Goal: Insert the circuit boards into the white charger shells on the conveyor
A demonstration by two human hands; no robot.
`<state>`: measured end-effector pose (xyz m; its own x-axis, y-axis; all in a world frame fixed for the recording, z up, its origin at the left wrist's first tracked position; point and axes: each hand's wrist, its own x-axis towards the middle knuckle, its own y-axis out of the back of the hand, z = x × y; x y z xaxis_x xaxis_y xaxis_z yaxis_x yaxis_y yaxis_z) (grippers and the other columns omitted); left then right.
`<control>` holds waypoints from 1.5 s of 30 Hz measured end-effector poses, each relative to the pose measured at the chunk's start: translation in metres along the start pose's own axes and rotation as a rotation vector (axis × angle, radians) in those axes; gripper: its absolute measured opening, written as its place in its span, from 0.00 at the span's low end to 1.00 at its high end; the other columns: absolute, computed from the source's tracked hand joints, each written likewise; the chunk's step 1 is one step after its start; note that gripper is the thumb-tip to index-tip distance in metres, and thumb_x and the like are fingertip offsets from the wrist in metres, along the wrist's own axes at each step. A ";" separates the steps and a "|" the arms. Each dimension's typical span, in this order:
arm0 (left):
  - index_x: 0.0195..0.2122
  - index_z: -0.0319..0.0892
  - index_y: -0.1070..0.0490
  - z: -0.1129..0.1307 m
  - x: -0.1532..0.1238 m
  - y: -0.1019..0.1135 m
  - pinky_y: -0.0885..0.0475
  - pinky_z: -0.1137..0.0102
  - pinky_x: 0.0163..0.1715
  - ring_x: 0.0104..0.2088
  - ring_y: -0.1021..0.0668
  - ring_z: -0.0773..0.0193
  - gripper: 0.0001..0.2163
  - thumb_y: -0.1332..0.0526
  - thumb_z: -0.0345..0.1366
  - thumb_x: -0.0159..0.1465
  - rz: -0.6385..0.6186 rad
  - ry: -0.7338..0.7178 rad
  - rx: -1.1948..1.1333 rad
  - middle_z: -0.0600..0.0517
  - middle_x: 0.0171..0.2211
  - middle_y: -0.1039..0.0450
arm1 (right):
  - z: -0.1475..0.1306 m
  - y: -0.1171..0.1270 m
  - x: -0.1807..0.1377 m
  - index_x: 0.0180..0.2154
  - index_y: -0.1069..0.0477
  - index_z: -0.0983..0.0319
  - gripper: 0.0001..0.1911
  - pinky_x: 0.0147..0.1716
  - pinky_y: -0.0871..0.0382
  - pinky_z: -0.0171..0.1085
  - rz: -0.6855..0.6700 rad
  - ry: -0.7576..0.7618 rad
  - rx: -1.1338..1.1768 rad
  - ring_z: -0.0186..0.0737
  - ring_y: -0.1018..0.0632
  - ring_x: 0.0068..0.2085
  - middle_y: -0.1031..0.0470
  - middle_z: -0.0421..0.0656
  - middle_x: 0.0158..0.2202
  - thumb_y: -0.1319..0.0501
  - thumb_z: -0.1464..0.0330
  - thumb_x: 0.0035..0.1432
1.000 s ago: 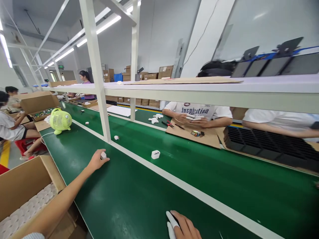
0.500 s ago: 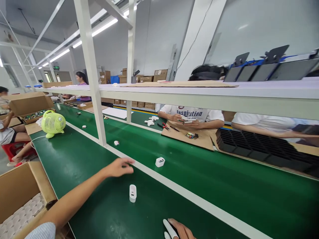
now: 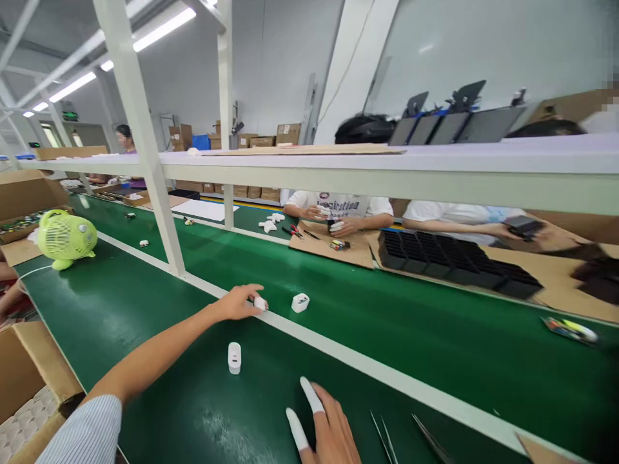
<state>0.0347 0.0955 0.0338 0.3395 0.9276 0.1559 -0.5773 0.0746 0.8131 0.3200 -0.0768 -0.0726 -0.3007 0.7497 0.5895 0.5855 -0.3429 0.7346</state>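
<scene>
My left hand (image 3: 240,303) reaches across the pale divider strip, its fingers closed around a small white plastic part (image 3: 260,303). Below that arm, a white oval housing (image 3: 235,357) with a slot in its top stands on the green tabletop. Just right of my left fingertips, a second white housing (image 3: 300,303) sits on the green belt, dark details showing in its end. My right hand (image 3: 326,425) lies low over the table with fingers apart and nothing between them; white finger cots cover two of its fingers. Tweezers (image 3: 384,439) lie to its right, beside another dark pointed tool (image 3: 432,441).
A lime-green fan (image 3: 68,238) stands at left, above an open carton (image 3: 43,361). A white post (image 3: 140,148) and a shelf (image 3: 338,171) cross ahead. Beyond the belt are co-workers, black trays (image 3: 449,261) and cardboard (image 3: 358,254). Colourful parts (image 3: 570,330) lie at right.
My left hand, empty before, now holds the small white part. My right hand has come further into view with its fingers spread. The view has turned right, bringing the tweezers in.
</scene>
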 end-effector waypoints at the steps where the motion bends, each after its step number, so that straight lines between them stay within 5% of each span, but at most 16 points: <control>1: 0.63 0.48 0.29 0.019 -0.010 -0.017 0.28 0.61 0.58 0.52 0.20 0.53 0.32 0.24 0.43 0.58 -0.071 -0.076 -0.017 0.50 0.49 0.18 | -0.004 0.004 0.001 0.70 0.43 0.60 0.29 0.49 0.21 0.53 0.027 -0.034 0.003 0.56 0.23 0.54 0.28 0.56 0.58 0.43 0.60 0.72; 4: 0.65 0.46 0.31 0.067 -0.047 -0.050 0.30 0.56 0.57 0.54 0.22 0.47 0.36 0.25 0.50 0.58 -0.225 -0.314 0.034 0.46 0.48 0.18 | -0.016 0.014 0.006 0.72 0.49 0.61 0.36 0.50 0.23 0.56 0.048 -0.067 0.002 0.58 0.24 0.55 0.28 0.57 0.57 0.40 0.57 0.71; 7: 0.63 0.43 0.29 0.088 -0.070 -0.047 0.28 0.55 0.54 0.51 0.21 0.47 0.33 0.30 0.57 0.62 -0.218 -0.453 0.100 0.43 0.46 0.18 | -0.022 0.021 0.009 0.68 0.43 0.64 0.31 0.45 0.23 0.55 -0.029 -0.076 -0.036 0.56 0.24 0.48 0.26 0.55 0.52 0.40 0.57 0.71; 12: 0.60 0.44 0.26 0.063 -0.080 0.001 0.29 0.55 0.60 0.58 0.24 0.48 0.30 0.32 0.58 0.64 -0.027 -0.222 0.031 0.43 0.54 0.22 | -0.026 0.034 0.014 0.63 0.36 0.64 0.21 0.47 0.24 0.54 -0.155 -0.047 -0.038 0.54 0.24 0.49 0.25 0.53 0.51 0.44 0.70 0.71; 16: 0.65 0.47 0.30 0.032 -0.104 0.022 0.30 0.51 0.62 0.62 0.27 0.43 0.38 0.26 0.58 0.57 -0.164 -0.064 0.046 0.43 0.61 0.28 | -0.031 0.047 0.019 0.68 0.43 0.65 0.30 0.61 0.29 0.54 -0.139 -0.037 0.036 0.53 0.31 0.63 0.32 0.55 0.64 0.47 0.78 0.66; 20: 0.67 0.49 0.33 0.021 -0.123 0.005 0.26 0.53 0.58 0.58 0.24 0.47 0.34 0.28 0.51 0.61 -0.265 -0.028 -0.020 0.44 0.60 0.29 | -0.034 0.042 0.023 0.64 0.36 0.63 0.25 0.53 0.24 0.55 -0.146 -0.098 -0.024 0.55 0.26 0.55 0.28 0.55 0.57 0.38 0.65 0.69; 23: 0.68 0.50 0.36 0.027 -0.127 -0.022 0.28 0.54 0.60 0.57 0.25 0.51 0.29 0.32 0.42 0.67 -0.240 -0.093 -0.113 0.46 0.57 0.27 | -0.029 0.033 0.025 0.60 0.30 0.61 0.19 0.46 0.22 0.55 -0.173 -0.091 -0.085 0.55 0.24 0.49 0.25 0.53 0.50 0.39 0.67 0.70; 27: 0.72 0.54 0.45 0.035 -0.134 -0.048 0.29 0.55 0.61 0.58 0.26 0.53 0.31 0.35 0.37 0.69 -0.189 -0.184 -0.203 0.47 0.58 0.29 | -0.025 0.032 0.025 0.66 0.37 0.60 0.28 0.57 0.25 0.54 -0.207 0.016 -0.004 0.52 0.29 0.61 0.30 0.53 0.62 0.47 0.78 0.67; 34: 0.74 0.57 0.49 0.032 -0.147 -0.057 0.26 0.57 0.58 0.57 0.25 0.53 0.33 0.36 0.40 0.71 -0.179 -0.176 -0.181 0.47 0.60 0.30 | -0.051 0.023 0.016 0.63 0.32 0.67 0.23 0.53 0.24 0.60 -0.239 -0.102 -0.288 0.63 0.26 0.57 0.28 0.62 0.59 0.43 0.67 0.71; 41: 0.72 0.57 0.46 0.034 -0.145 -0.057 0.25 0.58 0.58 0.57 0.25 0.54 0.31 0.36 0.40 0.71 -0.192 -0.161 -0.161 0.49 0.59 0.29 | -0.041 0.031 0.011 0.72 0.44 0.61 0.27 0.64 0.31 0.58 -0.348 -0.125 -0.157 0.58 0.38 0.72 0.45 0.57 0.74 0.48 0.65 0.75; 45: 0.72 0.56 0.46 0.033 -0.145 -0.058 0.25 0.58 0.57 0.56 0.24 0.54 0.32 0.35 0.40 0.70 -0.175 -0.157 -0.176 0.48 0.58 0.28 | -0.036 0.036 0.009 0.76 0.57 0.59 0.35 0.65 0.32 0.60 -0.317 -0.087 -0.078 0.58 0.39 0.73 0.42 0.57 0.73 0.46 0.64 0.75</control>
<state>0.0433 -0.0555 -0.0170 0.5483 0.8279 0.1177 -0.6148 0.3038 0.7278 0.3111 -0.1028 -0.0291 -0.3909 0.8705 0.2990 0.4128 -0.1245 0.9023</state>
